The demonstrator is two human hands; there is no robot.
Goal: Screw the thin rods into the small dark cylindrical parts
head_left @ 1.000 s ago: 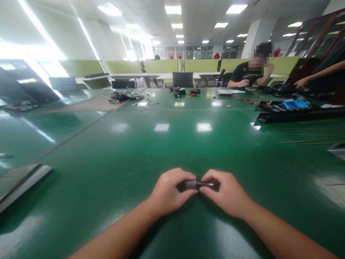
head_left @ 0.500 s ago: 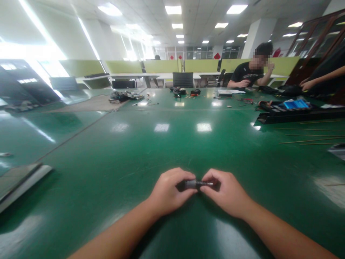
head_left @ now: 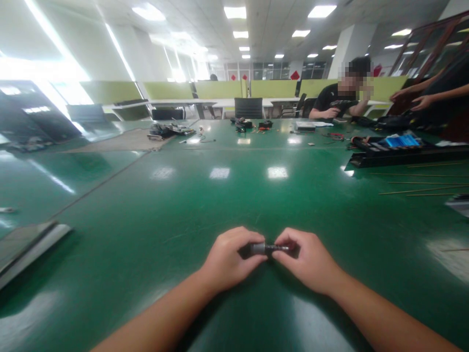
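A small dark metal cylinder with a thin shaft (head_left: 266, 248) lies level between my two hands, just above the green table (head_left: 227, 195). My left hand (head_left: 229, 259) is curled round its thicker grey end. My right hand (head_left: 309, 259) pinches the thinner dark end with thumb and fingers. Both hands rest low near the table's front edge, fingers closed. Part of the piece is hidden inside my fingers.
A flat grey panel (head_left: 27, 242) lies at the left edge. Thin wooden sticks (head_left: 421, 188) and a long black tray (head_left: 406, 155) with a blue item lie at right. Small parts are scattered at the far end, where a seated person (head_left: 339, 100) works. Another person's arms (head_left: 421, 95) reach in at far right.
My hands and the metal piece have stayed almost still. The arms of the person at far right have lifted off the table.
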